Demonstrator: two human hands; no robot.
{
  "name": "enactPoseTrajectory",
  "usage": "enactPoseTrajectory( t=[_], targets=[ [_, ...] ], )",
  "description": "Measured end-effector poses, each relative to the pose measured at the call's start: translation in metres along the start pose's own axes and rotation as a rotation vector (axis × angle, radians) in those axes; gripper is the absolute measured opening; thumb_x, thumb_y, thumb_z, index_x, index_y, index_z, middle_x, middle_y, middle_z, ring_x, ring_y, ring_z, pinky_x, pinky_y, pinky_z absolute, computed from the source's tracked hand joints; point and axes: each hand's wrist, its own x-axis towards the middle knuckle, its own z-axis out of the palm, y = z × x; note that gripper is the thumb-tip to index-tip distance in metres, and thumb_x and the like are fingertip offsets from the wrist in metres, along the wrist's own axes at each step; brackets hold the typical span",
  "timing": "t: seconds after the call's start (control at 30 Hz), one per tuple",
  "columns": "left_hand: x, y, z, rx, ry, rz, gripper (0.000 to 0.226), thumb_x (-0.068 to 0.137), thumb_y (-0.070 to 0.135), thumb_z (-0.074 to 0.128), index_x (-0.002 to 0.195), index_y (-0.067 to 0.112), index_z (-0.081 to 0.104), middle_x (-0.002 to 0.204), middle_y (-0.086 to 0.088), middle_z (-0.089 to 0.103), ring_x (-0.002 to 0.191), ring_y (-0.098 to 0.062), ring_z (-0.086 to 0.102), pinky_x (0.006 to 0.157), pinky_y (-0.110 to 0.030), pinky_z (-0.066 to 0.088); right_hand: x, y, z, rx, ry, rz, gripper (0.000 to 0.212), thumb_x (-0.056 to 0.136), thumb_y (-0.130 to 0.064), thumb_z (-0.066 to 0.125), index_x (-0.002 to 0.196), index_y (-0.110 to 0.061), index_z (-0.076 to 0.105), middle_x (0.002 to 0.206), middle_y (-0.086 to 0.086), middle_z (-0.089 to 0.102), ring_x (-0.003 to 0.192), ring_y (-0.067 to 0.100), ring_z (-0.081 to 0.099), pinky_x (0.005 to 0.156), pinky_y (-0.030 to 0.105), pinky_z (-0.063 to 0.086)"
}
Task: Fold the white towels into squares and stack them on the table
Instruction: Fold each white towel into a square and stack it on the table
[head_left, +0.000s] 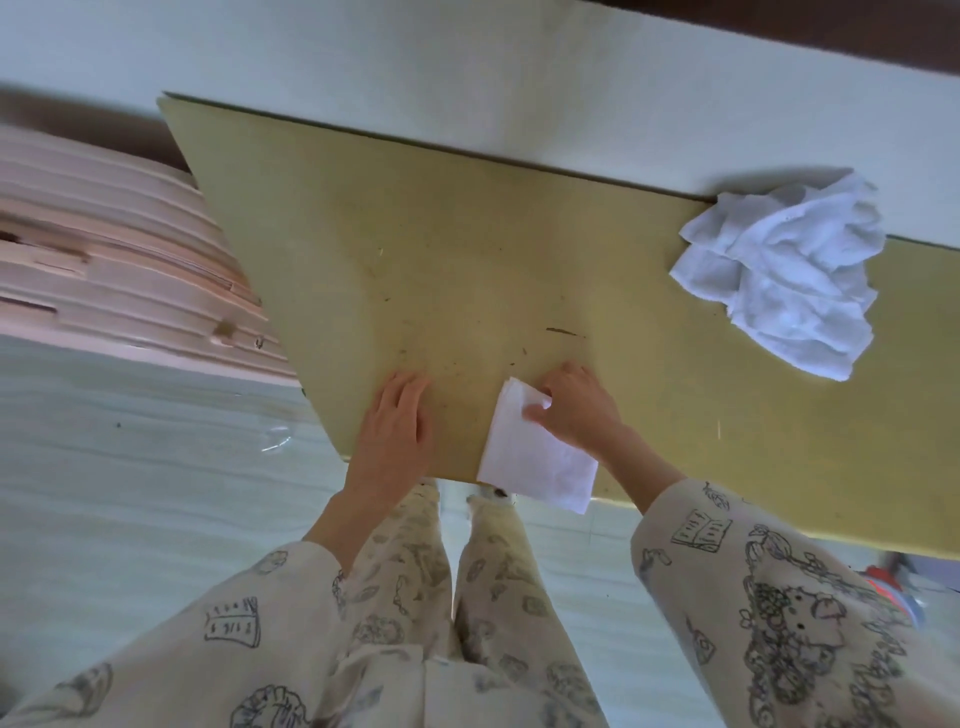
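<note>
The right hand (574, 410) pinches the far corner of the folded towel (535, 457) at the counter's (467, 260) near edge, the left hand (397, 421) lies flat beside it, and the crumpled towels (779, 270) wait far right, nearer the right hand.

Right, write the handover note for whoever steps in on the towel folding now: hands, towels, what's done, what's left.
Left hand: open, flat on the bare table, holding nothing.
Right hand: pinching the far corner of the folded towel.
Folded towel: at the near edge of the table, its near corner hanging slightly over the edge.
Crumpled towels: a loose heap at the far right of the table, against the wall; the count is unclear.
Done: one towel folded down to a small rectangle.
Left: finish and square up this one, fold the heap, stack them all.
</note>
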Motion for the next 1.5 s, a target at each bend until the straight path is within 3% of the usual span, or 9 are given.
enactPoseTrajectory(
  t=[0.2,0.3,0.43,0.67,0.97,1.1,1.27,1.37,1.5],
  targets=[
    [-0.027,-0.003,-0.02,-0.134,0.107,-0.096,0.035,0.093,0.004,0.04,0.127,0.009,0.047,0.135,-0.008,0.044,0.133,-0.023,0.032,0.103,-0.036,0.035,-0.011,-0.009,-0.024,0.1,-0.179,-0.042,0.023,0.086,-0.03,0.062,0.083,-0.013,0.047,0.076,-0.001,0.05,0.074,0.019,0.049,0.057,0.027,0.034],
    [-0.055,0.0,-0.026,-0.239,0.212,-0.176,0.035,0.094,0.007,0.042,0.128,0.011,0.048,0.131,-0.008,0.048,0.124,-0.022,0.043,0.099,-0.03,0.036,-0.022,-0.024,-0.04,0.023,-0.226,-0.165,0.034,0.088,-0.028,0.06,0.062,-0.015,0.042,0.063,-0.002,0.044,0.057,0.012,0.042,0.05,0.024,0.028],
    [-0.111,0.003,-0.035,-0.38,0.301,-0.285,0.033,0.095,0.01,0.042,0.127,0.015,0.051,0.127,-0.003,0.054,0.118,-0.016,0.051,0.098,-0.023,0.035,-0.054,-0.063,-0.052,-0.058,-0.221,-0.339,0.034,0.087,-0.028,0.057,0.06,-0.02,0.04,0.06,-0.004,0.042,0.054,0.01,0.04,0.051,0.024,0.028],
    [-0.248,-0.018,-0.06,-0.486,0.61,-0.532,0.029,0.095,0.012,0.043,0.121,0.013,0.056,0.12,-0.003,0.06,0.111,-0.018,0.057,0.1,-0.034,0.043,-0.143,-0.175,-0.03,-0.215,-0.143,-0.744,0.037,0.085,-0.025,0.057,0.056,-0.023,0.034,0.055,-0.007,0.038,0.054,0.012,0.039,0.048,0.022,0.026],
    [-0.514,-0.07,-0.039,-0.498,1.005,-0.85,0.028,0.094,0.009,0.045,0.118,0.012,0.059,0.115,-0.002,0.063,0.105,-0.017,0.06,0.088,-0.021,0.042,-0.342,-0.299,0.116,-0.35,-0.267,-1.21,0.028,0.084,-0.025,0.06,0.06,-0.024,0.045,0.058,-0.006,0.045,0.066,0.018,0.042,0.056,0.027,0.031],
    [-0.642,-0.084,-0.015,-0.5,1.076,-0.959,0.028,0.095,0.01,0.043,0.118,0.013,0.058,0.116,-0.002,0.063,0.106,-0.019,0.06,0.086,-0.02,0.041,-0.446,-0.325,0.199,-0.37,-0.334,-1.345,0.034,0.083,-0.025,0.061,0.056,-0.02,0.041,0.055,-0.004,0.041,0.061,0.018,0.037,0.054,0.03,0.027],
    [-0.771,-0.108,0.004,-0.492,1.157,-1.083,0.028,0.096,0.014,0.042,0.118,0.014,0.058,0.115,-0.001,0.064,0.105,-0.02,0.062,0.086,-0.023,0.043,-0.556,-0.355,0.287,-0.396,-0.438,-1.482,0.017,0.082,-0.022,0.063,0.072,-0.01,0.058,0.065,0.002,0.051,0.065,0.018,0.041,0.058,0.029,0.029],
    [-0.823,-0.131,0.009,-0.514,1.201,-1.125,0.027,0.096,0.017,0.042,0.117,0.016,0.058,0.112,-0.002,0.066,0.103,-0.021,0.063,0.088,-0.027,0.046,-0.605,-0.378,0.334,-0.425,-0.48,-1.55,0.019,0.081,-0.022,0.063,0.066,-0.015,0.055,0.059,-0.003,0.048,0.063,0.016,0.041,0.058,0.029,0.031],
    [-0.878,-0.177,0.009,-0.534,1.233,-1.128,0.027,0.097,0.017,0.042,0.118,0.015,0.058,0.112,-0.001,0.066,0.101,-0.021,0.063,0.084,-0.023,0.044,-0.654,-0.416,0.398,-0.501,-0.502,-1.637,0.02,0.082,-0.023,0.062,0.078,-0.003,0.06,0.075,0.014,0.06,0.067,0.015,0.044,0.061,0.03,0.032]
  ],
)
